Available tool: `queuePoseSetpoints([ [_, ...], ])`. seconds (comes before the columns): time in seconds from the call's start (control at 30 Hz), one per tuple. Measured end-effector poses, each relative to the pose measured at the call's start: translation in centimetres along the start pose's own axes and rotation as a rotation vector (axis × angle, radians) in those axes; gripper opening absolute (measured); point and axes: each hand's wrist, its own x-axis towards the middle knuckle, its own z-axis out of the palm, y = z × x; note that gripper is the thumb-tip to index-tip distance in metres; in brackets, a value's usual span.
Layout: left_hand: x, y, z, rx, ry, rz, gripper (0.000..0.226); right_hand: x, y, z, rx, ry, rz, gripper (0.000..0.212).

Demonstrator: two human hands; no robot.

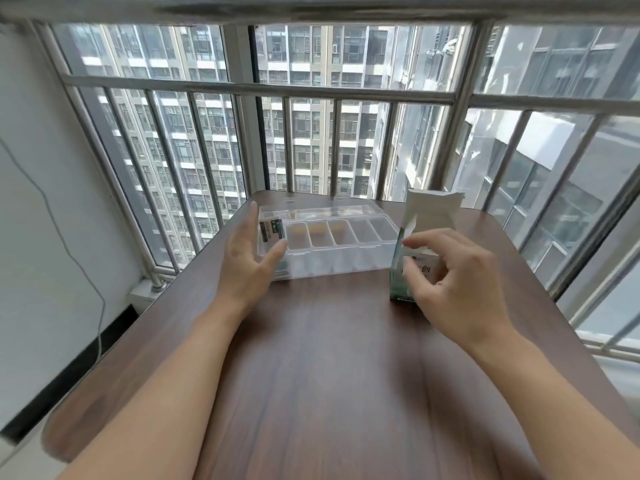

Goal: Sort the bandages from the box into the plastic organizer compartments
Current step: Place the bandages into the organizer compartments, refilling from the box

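1. Left hand [247,258]: fingers spread, at the left end of the plastic organizer [332,242] near the table's [329,375] far edge.
2. Right hand [453,282]: fingers curled against the upright bandage box [420,237], flaps open, near the right edge.

Bright window daylight, fisheye edges

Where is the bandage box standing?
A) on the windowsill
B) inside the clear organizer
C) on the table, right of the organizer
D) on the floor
C: the box stands upright on the table, flaps open, just right of the organizer, with the right hand on it.
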Motion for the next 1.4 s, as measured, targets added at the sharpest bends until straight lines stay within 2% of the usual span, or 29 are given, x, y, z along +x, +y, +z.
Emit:
queuePoseSetpoints([
  [0.1,0.1,0.5,0.0,-0.138,0.006,-0.1,0.079,1.3,-4.0,2.4,0.079,-0.241,-0.076,0.026],
  [0.27,0.0,0.1,-0.1,-0.264,-0.049,-0.146,0.078,8.1,-8.6,9.9,0.068,-0.559,-0.023,0.06],
  [0.3,0.0,0.0,-0.1,-0.3,-0.058,-0.158,0.076,9.1,-8.9,11.2,0.017,-0.615,-0.021,0.061],
  [0.37,0.0,0.0,-0.2,-0.366,-0.071,-0.186,0.073,10.1,-8.9,13.2,-0.056,-0.684,-0.028,0.048],
  [0.43,0.1,-0.2,-0.2,-0.391,-0.078,-0.208,0.078,10.4,-8.6,14.3,-0.027,-0.669,-0.031,0.032],
  [0.67,0.3,-0.7,-0.4,-0.375,-0.078,-0.2,0.082,10.7,-8.4,15.0,0.055,-0.549,-0.139,0.032],
  [0.73,0.2,-0.6,-0.4,-0.363,-0.078,-0.203,0.08,10.9,-8.7,15.0,0.096,-0.616,-0.119,0.027],
  [0.87,0.2,0.0,-0.5,-0.338,-0.074,-0.194,0.076,11.6,-8.9,15.0,0.01,-0.743,-0.089,0.021],
  [1.0,0.2,0.1,-0.5,-0.335,-0.081,-0.18,0.072,12.9,-8.5,13.6,0.304,-0.62,0.11,0.011],
  [1.07,0.2,0.1,-0.4,-0.328,-0.098,-0.159,0.072,13.8,-8.3,12.4,0.387,-0.574,0.165,0.017],
  [1.2,0.3,0.3,-0.4,-0.219,-0.123,-0.072,0.063,15.4,-7.5,10.5,0.39,-0.523,0.166,0.013],
  [1.4,0.3,0.2,-0.2,-0.119,-0.12,-0.045,0.07,15.0,-6.1,11.4,0.308,-0.606,0.228,0.028],
])
